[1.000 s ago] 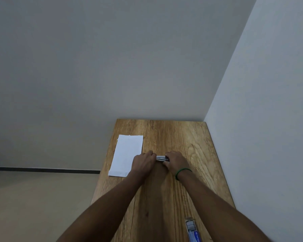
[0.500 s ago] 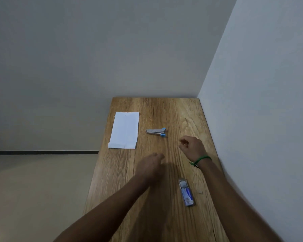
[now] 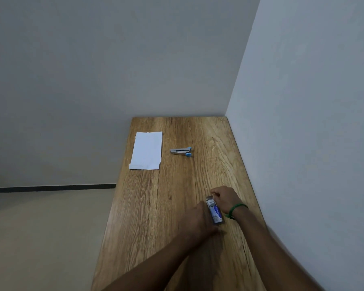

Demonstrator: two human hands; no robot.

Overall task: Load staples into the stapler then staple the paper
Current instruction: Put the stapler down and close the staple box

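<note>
Head view: both forearms are stretched forward over the brown wood-grain surface (image 3: 156,206). The left hand (image 3: 199,220) is set knuckles-up against the left side of the small blue-and-white staple box (image 3: 215,212), which lies near the surface's right edge; whether its grip is closed round the box cannot be told. The right hand (image 3: 226,198), with a green cord bracelet (image 3: 236,209) at the wrist, is curled over the box's far end, which is pinched in its grip. Well beyond, the silver stapler with blue tips (image 3: 180,151) is seen near the white paper sheet (image 3: 147,151), not touching it.

White paper (image 3: 147,150), silver/blue stapler (image 3: 180,152), blue-white staple box (image 3: 215,213), wood-grain table (image 3: 166,206).
</note>
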